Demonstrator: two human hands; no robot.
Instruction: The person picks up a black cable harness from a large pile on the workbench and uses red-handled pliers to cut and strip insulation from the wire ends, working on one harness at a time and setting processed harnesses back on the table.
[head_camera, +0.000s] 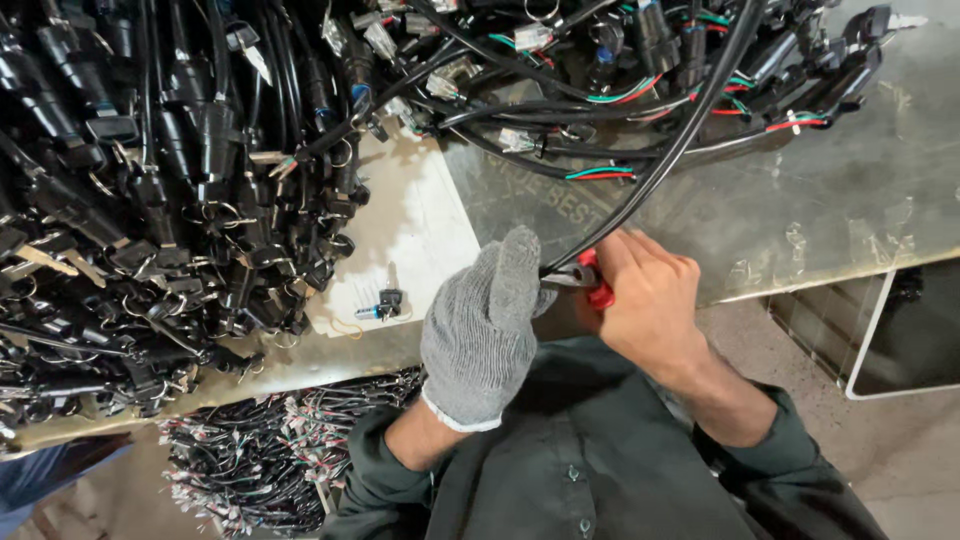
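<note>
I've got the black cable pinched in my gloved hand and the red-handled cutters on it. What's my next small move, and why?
Probably squeeze the cutters shut, gently. Your gloved left hand already grips the black cable just at the tool's tip, and your bare right hand is wrapped round the red handles, so the cable looks steadied. The tip itself is hidden between the hands, so check its seating first.
</note>
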